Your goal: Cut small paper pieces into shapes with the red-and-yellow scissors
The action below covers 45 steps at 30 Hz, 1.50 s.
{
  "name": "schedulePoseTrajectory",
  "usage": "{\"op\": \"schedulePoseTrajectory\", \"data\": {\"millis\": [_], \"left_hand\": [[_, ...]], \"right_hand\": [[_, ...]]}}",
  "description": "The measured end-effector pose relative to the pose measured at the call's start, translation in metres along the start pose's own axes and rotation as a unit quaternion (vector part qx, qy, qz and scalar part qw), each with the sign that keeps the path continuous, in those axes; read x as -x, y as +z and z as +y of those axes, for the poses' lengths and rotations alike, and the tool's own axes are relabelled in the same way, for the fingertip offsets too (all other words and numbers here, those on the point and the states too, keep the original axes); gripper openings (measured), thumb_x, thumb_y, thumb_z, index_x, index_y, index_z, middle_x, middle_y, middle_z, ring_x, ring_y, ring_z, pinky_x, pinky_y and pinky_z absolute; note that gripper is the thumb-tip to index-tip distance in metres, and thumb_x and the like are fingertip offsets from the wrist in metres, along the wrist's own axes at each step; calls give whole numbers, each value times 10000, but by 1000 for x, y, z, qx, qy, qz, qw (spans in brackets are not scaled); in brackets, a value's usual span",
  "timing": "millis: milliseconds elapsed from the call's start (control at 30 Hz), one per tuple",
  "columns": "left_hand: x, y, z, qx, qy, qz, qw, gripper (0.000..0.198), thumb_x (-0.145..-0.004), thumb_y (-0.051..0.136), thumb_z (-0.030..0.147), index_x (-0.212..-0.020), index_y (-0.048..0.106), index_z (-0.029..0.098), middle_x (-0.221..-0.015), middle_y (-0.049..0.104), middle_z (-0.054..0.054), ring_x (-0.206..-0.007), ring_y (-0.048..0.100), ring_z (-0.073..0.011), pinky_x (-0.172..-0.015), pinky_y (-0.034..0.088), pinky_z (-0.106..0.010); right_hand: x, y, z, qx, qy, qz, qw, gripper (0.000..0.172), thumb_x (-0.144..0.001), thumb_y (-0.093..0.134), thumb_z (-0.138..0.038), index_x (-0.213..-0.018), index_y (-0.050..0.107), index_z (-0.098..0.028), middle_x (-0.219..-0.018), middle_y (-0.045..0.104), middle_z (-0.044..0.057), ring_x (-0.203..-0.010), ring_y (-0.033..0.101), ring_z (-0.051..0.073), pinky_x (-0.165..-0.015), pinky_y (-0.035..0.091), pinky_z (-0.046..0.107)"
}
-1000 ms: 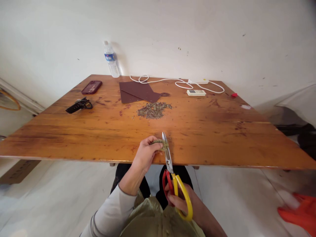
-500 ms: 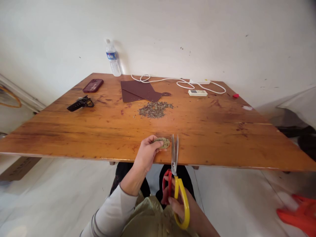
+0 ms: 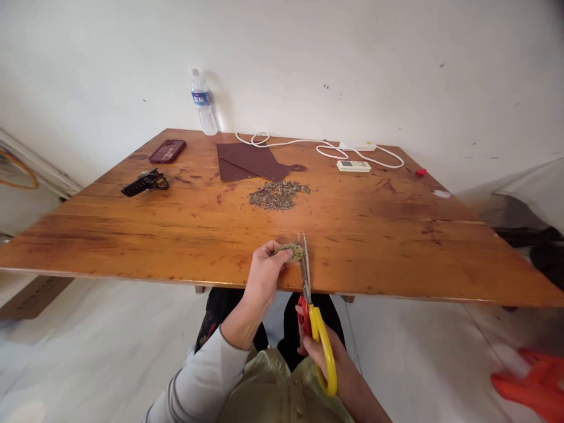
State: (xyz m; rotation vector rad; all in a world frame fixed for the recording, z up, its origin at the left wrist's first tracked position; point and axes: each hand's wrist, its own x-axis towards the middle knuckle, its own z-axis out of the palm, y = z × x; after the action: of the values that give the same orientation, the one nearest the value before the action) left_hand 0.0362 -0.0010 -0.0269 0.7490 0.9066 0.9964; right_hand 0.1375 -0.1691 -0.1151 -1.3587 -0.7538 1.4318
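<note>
My left hand (image 3: 263,270) pinches a flat, oval, greenish piece with dark specks (image 3: 294,251) between thumb and fingers, just above the table's front edge. Its exact kind is unclear. My right hand (image 3: 326,351) grips a pair of scissors (image 3: 307,286) by the handles, one red and one yellow. The blades point away from me, slightly parted, with their tips at the right end of the speckled piece. Farther back on the wooden table (image 3: 194,235) lies a loose heap of small dry cuttings (image 3: 277,195).
Behind the heap lie dark red sheets (image 3: 244,160). At the back stand a plastic bottle (image 3: 203,108) and a white power strip (image 3: 358,146) with its cord. A small white device (image 3: 353,167) sits right; a dark red phone (image 3: 168,151) and a black strapped object (image 3: 145,183) lie left.
The scissors have moved left and slightly forward to the speckled piece, and their blades and handles have drawn closer together. My left hand has stayed nearly in place.
</note>
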Motion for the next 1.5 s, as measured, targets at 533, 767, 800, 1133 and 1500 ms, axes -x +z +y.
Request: {"op": "schedulePoseTrajectory", "data": {"millis": [533, 767, 800, 1133, 1500], "left_hand": [[3, 5, 6, 14, -15, -3, 1000, 310, -538, 781, 191, -532, 471, 206, -551, 460, 63, -558, 495, -93, -674, 592, -303], [2, 4, 4, 26, -13, -3, 1000, 308, -571, 780, 175, -543, 474, 201, -572, 491, 50, -567, 521, -93, -692, 607, -308], [2, 4, 4, 27, -14, -2, 1000, 306, -574, 781, 170, -545, 477, 199, -577, 502, 47, -572, 532, -95, -691, 606, -306], [4, 5, 7, 56, -20, -5, 998, 292, -586, 792, 152, -556, 503, 184, -601, 559, 21, -624, 609, -121, -664, 600, -289], [5, 5, 3, 63, -2, 7, 998, 335, -590, 801, 219, -574, 466, 200, -624, 565, 32, -593, 600, -114, -638, 570, -276]], "right_hand": [[-5, 13, 11, -57, -23, 51, 997, 753, -809, 659, -794, -1223, 688, -166, -578, 447, -85, -463, 396, 111, -536, 457, 311], [-7, 17, 13, -61, -28, 60, 996, 708, -813, 660, -785, -1163, 682, -170, -539, 383, -102, -428, 316, 92, -442, 270, 251], [-7, 18, 12, -67, -25, 59, 996, 712, -804, 671, -787, -1157, 680, -169, -536, 375, -106, -425, 301, 88, -438, 256, 247], [-9, 20, 6, -106, 20, 76, 991, 781, -646, 783, -813, -1097, 703, -180, -508, 336, -117, -434, 249, 84, -438, 233, 237], [-6, 8, 2, -118, 29, 16, 992, 737, -701, 795, -750, -1185, 707, -202, -615, 395, -78, -513, 299, 101, -512, 232, 260]]}}
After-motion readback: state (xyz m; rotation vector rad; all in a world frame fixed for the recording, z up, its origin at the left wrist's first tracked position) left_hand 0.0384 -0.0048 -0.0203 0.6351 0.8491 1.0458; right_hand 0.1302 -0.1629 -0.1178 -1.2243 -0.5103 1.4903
